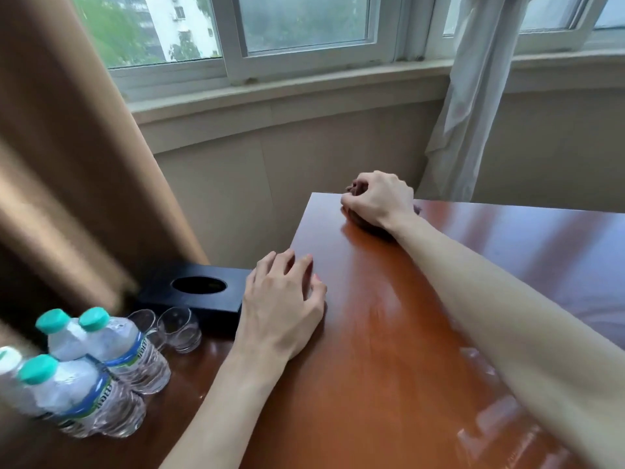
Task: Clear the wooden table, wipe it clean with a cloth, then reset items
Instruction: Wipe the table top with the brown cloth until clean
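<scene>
Wooden table (389,333): right hand (378,201) clenched on dark cloth (363,223) at far left corner; left hand (284,306) flat, fingers spread, bracing the near edge. Advice: wipe in overlapping strokes. Bottles (101,363), glasses (179,328), box (196,292) await resetting.

Cloth (363,222): dark, mostly covered by the right hand (378,198) gripping it at the table's (406,333) far corner; its shape cannot be told. Leftmost water bottle (8,377): cut by the frame's left edge. Brown curtain (67,164): blurred. Bottle labels (143,346): print too blurred to read. Tissue box (192,292): right end behind the left hand (280,306).
</scene>
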